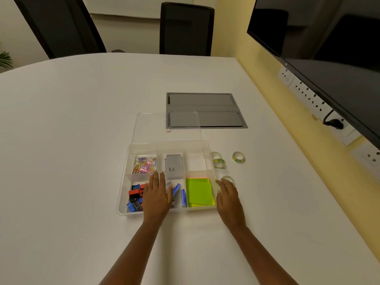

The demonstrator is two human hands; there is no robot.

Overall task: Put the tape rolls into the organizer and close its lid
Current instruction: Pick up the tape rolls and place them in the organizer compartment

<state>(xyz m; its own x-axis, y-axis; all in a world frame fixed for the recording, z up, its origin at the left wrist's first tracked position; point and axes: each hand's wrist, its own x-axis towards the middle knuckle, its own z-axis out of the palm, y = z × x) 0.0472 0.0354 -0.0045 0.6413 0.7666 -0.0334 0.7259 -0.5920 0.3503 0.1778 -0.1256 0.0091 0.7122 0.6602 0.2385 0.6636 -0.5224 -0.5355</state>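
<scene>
A clear plastic organizer (123, 182) lies open on the white table, its clear lid (166, 125) flat on the table behind it. Its compartments hold paper clips, sharpeners, a grey box and green sticky notes; the back right compartment (195, 162) looks bare. Several clear tape rolls lie on the table to its right: two touching ones (218, 160), one farther right (238, 157), and one (228, 179) just beyond my right fingertips. My left hand (157, 194) hovers flat over the organizer's middle, holding nothing. My right hand (228, 197) is spread beside the organizer's right wall.
A grey cable hatch (205, 110) is set into the table behind the lid. Two black chairs (186, 27) stand at the far edge. A dark screen (329, 48) and wall sockets (308, 97) line the yellow wall on the right.
</scene>
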